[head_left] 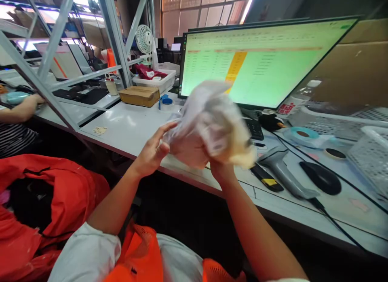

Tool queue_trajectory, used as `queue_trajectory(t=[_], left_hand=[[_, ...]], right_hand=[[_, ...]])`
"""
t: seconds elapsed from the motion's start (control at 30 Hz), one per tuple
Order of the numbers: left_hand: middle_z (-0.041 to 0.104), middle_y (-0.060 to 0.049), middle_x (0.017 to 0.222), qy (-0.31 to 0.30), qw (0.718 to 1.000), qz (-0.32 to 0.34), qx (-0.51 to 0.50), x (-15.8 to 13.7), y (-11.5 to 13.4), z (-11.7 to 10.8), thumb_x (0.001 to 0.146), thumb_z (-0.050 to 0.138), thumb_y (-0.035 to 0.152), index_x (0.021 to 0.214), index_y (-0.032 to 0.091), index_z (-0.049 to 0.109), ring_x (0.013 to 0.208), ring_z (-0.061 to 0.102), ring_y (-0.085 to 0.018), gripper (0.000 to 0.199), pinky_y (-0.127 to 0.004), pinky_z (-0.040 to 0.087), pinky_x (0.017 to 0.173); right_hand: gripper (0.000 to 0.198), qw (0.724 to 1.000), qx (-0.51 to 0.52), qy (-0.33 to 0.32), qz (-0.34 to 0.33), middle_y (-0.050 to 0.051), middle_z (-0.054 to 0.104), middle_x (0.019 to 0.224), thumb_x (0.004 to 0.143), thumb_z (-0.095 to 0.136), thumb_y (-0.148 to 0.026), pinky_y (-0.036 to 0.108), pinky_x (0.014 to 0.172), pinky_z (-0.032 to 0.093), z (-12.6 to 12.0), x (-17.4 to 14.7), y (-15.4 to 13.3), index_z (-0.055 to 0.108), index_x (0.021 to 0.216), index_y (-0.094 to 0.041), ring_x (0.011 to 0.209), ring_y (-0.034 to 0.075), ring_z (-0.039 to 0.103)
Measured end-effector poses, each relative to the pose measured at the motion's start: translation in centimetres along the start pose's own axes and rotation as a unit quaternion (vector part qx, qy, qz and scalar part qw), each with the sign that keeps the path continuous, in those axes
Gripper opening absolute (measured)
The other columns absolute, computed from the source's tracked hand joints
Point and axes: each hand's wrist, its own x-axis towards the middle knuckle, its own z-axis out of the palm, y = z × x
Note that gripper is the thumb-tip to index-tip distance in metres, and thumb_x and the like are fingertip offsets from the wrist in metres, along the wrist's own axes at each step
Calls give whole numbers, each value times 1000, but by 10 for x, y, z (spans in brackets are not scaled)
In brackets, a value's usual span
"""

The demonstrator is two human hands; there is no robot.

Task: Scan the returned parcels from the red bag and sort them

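Note:
A crumpled, see-through plastic bag point(209, 124) with something pale and yellowish inside is held up over the table's front edge, smeared by motion. My right hand point(222, 172) grips it from below, and the bag hides most of the fingers. At the bag's left side is my left hand point(153, 152), its thumb and fingers apart. The fingertips meet the bag's edge; whether they press on it I cannot tell. What the bag contains is too blurred to name.
A lit monitor point(257, 63) stands behind the bag. To the right lie a barcode scanner point(285, 174), a black mouse point(320, 177), a box cutter point(268, 179) and tape rolls. A cardboard box point(139, 96) sits back left. An orange-red bag point(75, 185) and another person's arm point(21, 110) are at left.

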Motion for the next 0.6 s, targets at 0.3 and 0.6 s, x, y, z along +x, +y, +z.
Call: queue_trajectory(t=[0.3,0.6], left_hand=[[74,-16,115,-55,947,-252,-191,30,-64,7,62,88,68,127,12,68,99,71,-31,88,-37,57,83],[76,-4,85,11,969,180,167,53,-7,-36,93,68,34,89,20,78,79,68,-17,18,-27,53,75]], right_hand=[[52,926,312,20,213,3,79,110,62,93,-53,42,105,56,-29,-14,15,75,103,-27,113,27,71],[53,980,-49,182,64,13,71,127,86,77,-47,61,105,54,-102,-49,-39,59,132,-28,123,36,66]])
